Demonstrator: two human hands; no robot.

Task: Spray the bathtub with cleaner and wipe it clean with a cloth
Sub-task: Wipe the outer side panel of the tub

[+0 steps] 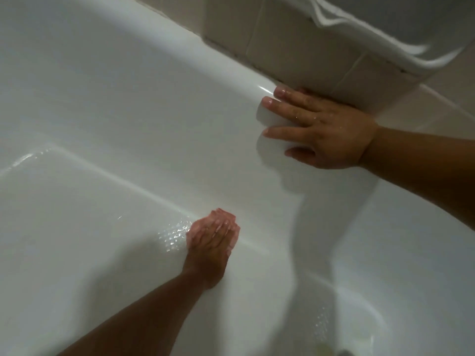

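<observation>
Head view, looking down into a white bathtub (144, 104).

(a) Right hand (326, 132). I see it lying palm-down on the tub's rim (205, 55), just below the corner of the beige tiled wall (295, 52), with its arm entering from the right edge. The grip is open: the fingers (282, 109) are straight and slightly spread, and the thumb is extended below them. They press flat on a small white pad (266, 116), which shows between and beyond the fingertips. I cannot tell whether this pad is a folded cloth or a sponge. The back of the hand glistens with droplets.

(b) Left hand (213, 235). It reaches down to the tub's floor (64, 227), with its arm rising from the lower edge. This grip is also open and holds nothing: the fingers are straight and held together, with their tips touching the glossy surface where the floor curves up into the far wall.

(c) Surroundings. A patch of raised non-slip dots (172, 235) glints just left of the left hand, and wet streaks catch the light further left. White folded fabric (365, 29) lies on a ledge above the tiles, at upper right. A grey fitting (343, 352) at the bottom edge is too blurred for me to identify.
</observation>
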